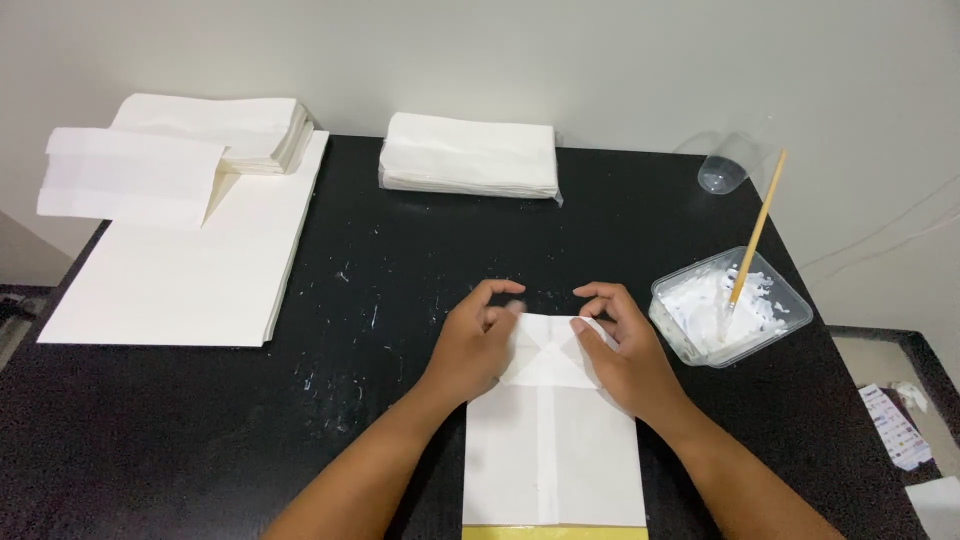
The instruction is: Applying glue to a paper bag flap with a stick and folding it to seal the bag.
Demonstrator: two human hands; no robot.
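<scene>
A white paper bag (552,440) lies flat on the black table (400,300), its far end folded into creased triangular flaps (545,350). My left hand (477,345) presses the left side of that folded end, fingers curled over the flap's edge. My right hand (620,350) holds the right side, thumb and fingers pinching the paper. A yellow strip (553,532) shows at the bag's near edge.
A clear plastic tub of white paste (728,308) with a wooden stick (757,228) stands right of my hands. A clear cup (724,172) lies behind it. Stacks of white paper sit at back centre (470,155) and back left (180,140); large sheets (190,270) lie left.
</scene>
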